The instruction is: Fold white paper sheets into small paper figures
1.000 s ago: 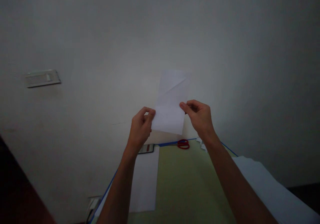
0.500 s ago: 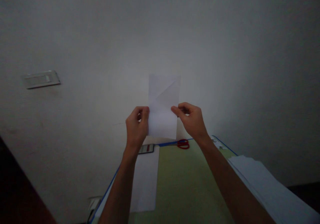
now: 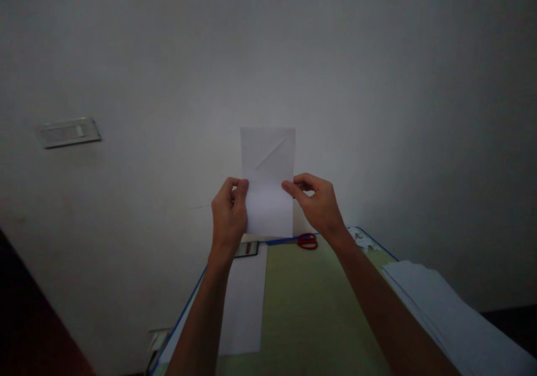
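A white sheet of paper is held upright in front of the wall, above the far edge of the table. A diagonal crease runs across its upper half. My left hand pinches its left edge between thumb and fingers. On the opposite edge, my right hand grips the paper with the thumb on the near face. Below the paper lie scissors with red handles; their blades point left. Partly behind my left wrist is a dark-edged, phone-like flat object.
Another white sheet lies on the green tabletop, partly under my left forearm. A stack of white paper rests at the right, with paper scraps near the far right corner. A switch plate is on the wall.
The paper has shifted slightly left and now faces me more squarely. My right hand has moved a little left with it, still gripping the edge; my left hand has hardly moved.
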`<state>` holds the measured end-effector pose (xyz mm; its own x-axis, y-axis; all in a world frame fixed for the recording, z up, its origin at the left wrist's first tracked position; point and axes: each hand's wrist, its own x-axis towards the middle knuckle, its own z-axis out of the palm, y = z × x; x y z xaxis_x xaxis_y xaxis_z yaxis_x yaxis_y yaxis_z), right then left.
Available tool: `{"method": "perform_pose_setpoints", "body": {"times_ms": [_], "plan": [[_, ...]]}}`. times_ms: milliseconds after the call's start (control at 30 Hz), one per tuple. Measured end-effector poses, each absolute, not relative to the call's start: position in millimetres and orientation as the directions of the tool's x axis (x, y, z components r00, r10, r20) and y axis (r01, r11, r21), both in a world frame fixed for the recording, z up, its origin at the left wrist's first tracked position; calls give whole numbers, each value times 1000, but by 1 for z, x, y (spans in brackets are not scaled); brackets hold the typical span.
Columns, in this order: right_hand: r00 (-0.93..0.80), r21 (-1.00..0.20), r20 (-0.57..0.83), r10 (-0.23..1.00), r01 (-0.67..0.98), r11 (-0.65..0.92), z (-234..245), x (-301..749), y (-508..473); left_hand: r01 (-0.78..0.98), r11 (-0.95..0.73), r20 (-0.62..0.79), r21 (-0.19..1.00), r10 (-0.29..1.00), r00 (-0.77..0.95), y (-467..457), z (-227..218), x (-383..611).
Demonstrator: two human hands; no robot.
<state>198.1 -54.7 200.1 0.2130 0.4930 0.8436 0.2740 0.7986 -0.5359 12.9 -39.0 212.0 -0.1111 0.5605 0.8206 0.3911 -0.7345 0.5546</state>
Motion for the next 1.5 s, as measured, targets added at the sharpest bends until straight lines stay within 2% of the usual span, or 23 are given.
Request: {"method": "perform_pose_setpoints", "body": {"times_ms": [200,367,467,600,800,1033,1267,1400,1433,1500], "plan": [[202,-535,845,496,273,800,200,197,-54,404,-691,791,599,588,-167,-33,210,10],[222,-542,840,495,285,791,201,200,-55,239,-664,696,709,712,-88,-34,215,1],[201,-546,837,508,273,792,200,201,-53,242,-717,754,653,646,-120,-35,217,1],[116,-550,834,539,240,800,197,197,-50,404,-761,859,508,481,-174,-31,217,7],[73,-536,841,536,242,809,196,190,-51,473,-748,885,465,378,-271,-30,217,13],[61,-535,841,538,245,809,196,190,-52,380,-726,820,573,504,-272,-36,217,13],[41,-538,837,545,237,809,193,189,-49,472,-688,835,551,455,-310,-34,219,10],[50,-549,830,556,259,795,191,194,-44,276,-678,732,681,619,-287,-24,217,6],[43,-552,827,561,258,793,190,195,-43,239,-685,725,688,629,-281,-22,216,5],[20,-548,827,562,255,796,189,197,-41,275,-722,770,634,562,-302,-19,215,5]]}}
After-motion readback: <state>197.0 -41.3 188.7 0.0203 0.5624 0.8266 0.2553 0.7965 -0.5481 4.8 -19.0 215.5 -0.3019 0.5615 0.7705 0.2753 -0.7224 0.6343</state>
